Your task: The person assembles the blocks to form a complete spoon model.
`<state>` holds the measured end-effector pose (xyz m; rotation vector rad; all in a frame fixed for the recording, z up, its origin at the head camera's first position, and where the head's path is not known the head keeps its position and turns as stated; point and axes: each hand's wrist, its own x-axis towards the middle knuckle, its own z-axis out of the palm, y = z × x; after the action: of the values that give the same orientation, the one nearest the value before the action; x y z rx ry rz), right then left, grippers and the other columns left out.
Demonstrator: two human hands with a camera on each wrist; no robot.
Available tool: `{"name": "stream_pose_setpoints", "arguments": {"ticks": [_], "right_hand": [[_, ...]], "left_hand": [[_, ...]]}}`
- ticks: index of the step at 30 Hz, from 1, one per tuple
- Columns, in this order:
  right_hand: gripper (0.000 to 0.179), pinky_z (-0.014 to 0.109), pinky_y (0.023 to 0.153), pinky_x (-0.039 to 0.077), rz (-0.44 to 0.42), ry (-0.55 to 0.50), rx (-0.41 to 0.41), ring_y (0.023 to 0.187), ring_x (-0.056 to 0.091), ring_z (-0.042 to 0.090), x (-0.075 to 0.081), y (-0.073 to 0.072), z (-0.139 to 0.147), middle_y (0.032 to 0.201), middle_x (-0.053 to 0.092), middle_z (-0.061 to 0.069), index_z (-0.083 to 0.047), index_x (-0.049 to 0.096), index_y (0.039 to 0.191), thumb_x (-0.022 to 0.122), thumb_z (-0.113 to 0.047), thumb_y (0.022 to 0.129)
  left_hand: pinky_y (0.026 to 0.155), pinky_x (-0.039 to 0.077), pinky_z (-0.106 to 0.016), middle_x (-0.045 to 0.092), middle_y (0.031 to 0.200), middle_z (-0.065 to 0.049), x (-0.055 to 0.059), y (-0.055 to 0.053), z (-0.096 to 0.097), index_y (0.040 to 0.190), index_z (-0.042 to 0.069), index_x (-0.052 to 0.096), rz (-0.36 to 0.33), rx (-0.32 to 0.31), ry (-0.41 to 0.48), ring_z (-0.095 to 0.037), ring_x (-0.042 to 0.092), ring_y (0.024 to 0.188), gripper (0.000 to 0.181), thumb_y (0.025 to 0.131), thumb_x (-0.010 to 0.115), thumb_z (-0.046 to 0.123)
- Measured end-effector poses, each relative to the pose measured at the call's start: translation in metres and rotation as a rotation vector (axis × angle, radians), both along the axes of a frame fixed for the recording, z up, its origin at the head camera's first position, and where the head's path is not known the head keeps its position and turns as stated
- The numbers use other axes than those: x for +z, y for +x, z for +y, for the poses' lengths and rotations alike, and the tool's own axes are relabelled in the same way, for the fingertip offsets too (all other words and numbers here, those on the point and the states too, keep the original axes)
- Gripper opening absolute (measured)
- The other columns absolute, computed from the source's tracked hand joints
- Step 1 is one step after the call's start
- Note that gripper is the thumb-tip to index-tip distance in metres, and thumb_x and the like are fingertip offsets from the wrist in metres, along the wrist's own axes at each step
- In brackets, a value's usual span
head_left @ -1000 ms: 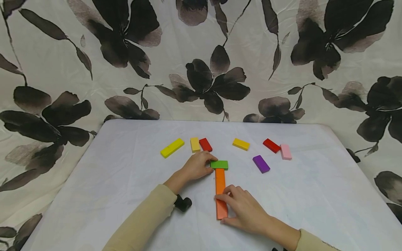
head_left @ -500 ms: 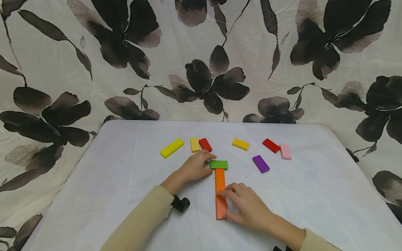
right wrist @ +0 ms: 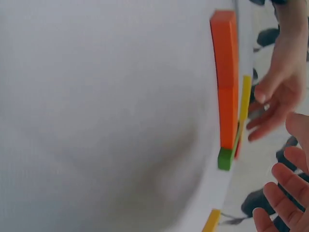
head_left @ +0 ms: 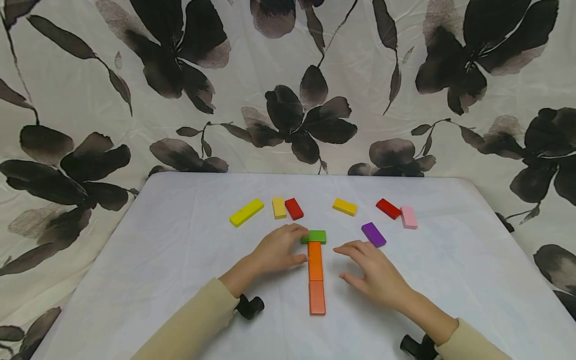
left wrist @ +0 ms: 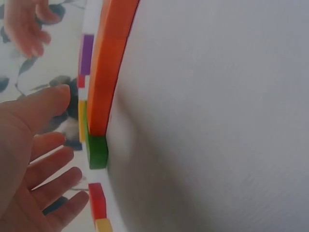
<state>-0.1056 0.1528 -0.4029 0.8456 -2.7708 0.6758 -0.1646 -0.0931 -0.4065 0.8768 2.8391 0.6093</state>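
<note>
Two orange blocks lie end to end on the white table, the far orange block (head_left: 315, 261) and the redder near orange block (head_left: 317, 298). A green block (head_left: 317, 236) lies crosswise at their far end, making a T. My left hand (head_left: 279, 248) hovers beside the top of the T, its fingertips overlapping the green block's left end in the head view. In the left wrist view its fingers (left wrist: 53, 166) are spread and hold nothing. My right hand (head_left: 375, 274) is in the air right of the orange blocks, fingers relaxed, apart from them and close to the purple block (head_left: 374, 234).
Behind lie a long yellow piece (head_left: 246, 213), a yellow block (head_left: 279, 208) beside a red block (head_left: 294, 209), and another yellow block (head_left: 345, 206). At the back right, a red block (head_left: 388, 209) touches a pink block (head_left: 409, 218). A floral cloth (head_left: 252, 60) hangs behind the table (head_left: 202, 190).
My right hand has let go of the near orange block and moved right and away from me. My left hand has drawn slightly back from the green block. The blocks stay in place.
</note>
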Motion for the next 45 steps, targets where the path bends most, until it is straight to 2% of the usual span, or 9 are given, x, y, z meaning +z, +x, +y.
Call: {"name": "stream_pose_setpoints", "arguments": {"ticks": [7, 11, 18, 25, 34, 45], "right_hand": [[0.054, 0.040, 0.089, 0.048, 0.053, -0.054, -0.013, 0.108, 0.051, 0.017, -0.002, -0.020, 0.022, 0.118, 0.057, 0.000, -0.016, 0.057, 0.122, 0.078, -0.017, 0.072], [0.056, 0.040, 0.089, 0.048, 0.051, -0.073, -0.031, 0.109, 0.050, 0.020, -0.004, -0.032, 0.038, 0.121, 0.057, 0.003, -0.013, 0.056, 0.124, 0.077, -0.014, 0.073], [0.057, 0.048, 0.094, 0.044, -0.034, -0.059, -0.051, 0.119, 0.047, 0.028, -0.012, -0.051, 0.059, 0.130, 0.051, 0.011, -0.009, 0.053, 0.128, 0.075, -0.014, 0.076], [0.063, 0.055, 0.099, 0.036, -0.167, 0.006, -0.034, 0.126, 0.039, 0.036, -0.020, -0.067, 0.073, 0.139, 0.042, 0.018, -0.002, 0.044, 0.135, 0.071, -0.013, 0.079], [0.067, 0.053, 0.101, 0.035, -0.282, 0.067, 0.021, 0.129, 0.035, 0.039, -0.026, -0.076, 0.081, 0.145, 0.034, 0.019, 0.001, 0.035, 0.140, 0.066, -0.008, 0.081], [0.064, 0.053, 0.101, 0.035, -0.295, 0.091, -0.012, 0.127, 0.038, 0.038, -0.028, -0.077, 0.081, 0.142, 0.039, 0.018, -0.002, 0.036, 0.140, 0.064, -0.006, 0.082]], "left_hand": [[0.103, 0.038, -0.038, 0.048, 0.135, -0.005, -0.001, 0.013, 0.003, 0.128, 0.008, 0.054, 0.045, -0.086, -0.043, -0.022, 0.044, 0.125, 0.060, 0.078, 0.069, 0.039], [0.105, 0.035, -0.038, 0.045, 0.138, -0.007, -0.004, 0.017, 0.005, 0.131, 0.006, 0.051, 0.068, -0.113, -0.075, -0.022, 0.040, 0.129, 0.067, 0.078, 0.068, 0.044], [0.107, 0.031, -0.041, 0.040, 0.143, -0.007, -0.009, 0.022, 0.008, 0.135, 0.008, 0.047, 0.079, -0.125, -0.146, -0.023, 0.034, 0.133, 0.074, 0.078, 0.065, 0.052], [0.107, 0.031, -0.040, 0.038, 0.144, -0.006, -0.010, 0.024, 0.010, 0.135, 0.008, 0.047, 0.088, -0.116, -0.161, -0.022, 0.033, 0.133, 0.074, 0.078, 0.065, 0.052], [0.105, 0.033, -0.040, 0.040, 0.142, -0.007, -0.010, 0.023, 0.009, 0.133, 0.007, 0.049, 0.122, -0.126, -0.144, -0.023, 0.035, 0.133, 0.073, 0.078, 0.066, 0.051], [0.105, 0.033, -0.040, 0.040, 0.143, -0.007, -0.011, 0.024, 0.009, 0.133, 0.006, 0.049, 0.114, -0.122, -0.138, -0.023, 0.035, 0.133, 0.074, 0.078, 0.066, 0.051]]}}
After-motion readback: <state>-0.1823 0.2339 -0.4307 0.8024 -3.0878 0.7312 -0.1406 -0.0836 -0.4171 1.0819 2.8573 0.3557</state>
